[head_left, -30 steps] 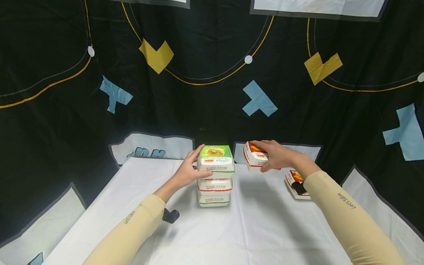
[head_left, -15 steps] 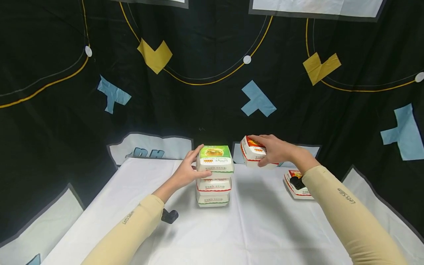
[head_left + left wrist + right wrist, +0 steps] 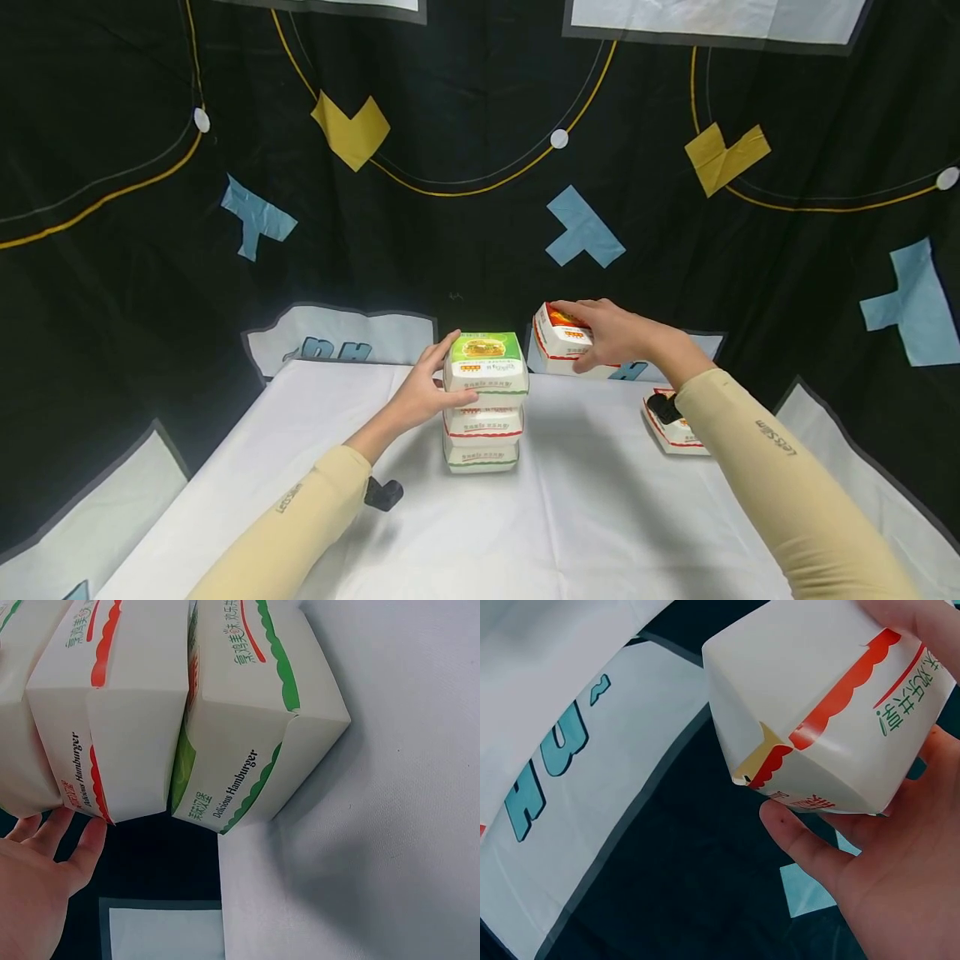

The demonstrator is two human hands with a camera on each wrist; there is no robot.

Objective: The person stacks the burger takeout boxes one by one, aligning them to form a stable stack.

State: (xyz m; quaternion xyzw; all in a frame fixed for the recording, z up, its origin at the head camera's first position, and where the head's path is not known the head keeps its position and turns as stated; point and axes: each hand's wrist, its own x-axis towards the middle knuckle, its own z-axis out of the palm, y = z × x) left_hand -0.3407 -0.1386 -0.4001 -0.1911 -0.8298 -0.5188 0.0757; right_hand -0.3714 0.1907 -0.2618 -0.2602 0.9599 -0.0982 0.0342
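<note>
Three burger boxes stand stacked near the far edge of the table. On top is a green-lidded burger box (image 3: 486, 367), a red-trimmed burger box (image 3: 484, 427) is in the middle, and a green-trimmed burger box (image 3: 481, 456) is at the bottom. My left hand (image 3: 423, 387) holds the upper stack from the left, thumb across the top box's front; in the left wrist view its fingers (image 3: 88, 844) touch the side of the boxes. To the right, my right hand (image 3: 618, 333) grips a red-lidded burger box (image 3: 564, 342) in the air, thumb in front, fingers over the lid and behind.
Another red-lidded burger box (image 3: 675, 433) lies on the white-covered table (image 3: 480, 533) at the right, partly behind the right sleeve. A black curtain (image 3: 465, 242) with taped shapes hangs behind the table. Dark wrist cameras (image 3: 384, 494) sit at both wrists.
My right hand has raised the red-lidded burger box and moved it a little left, toward the stack. My left hand and the stack have stayed in place.
</note>
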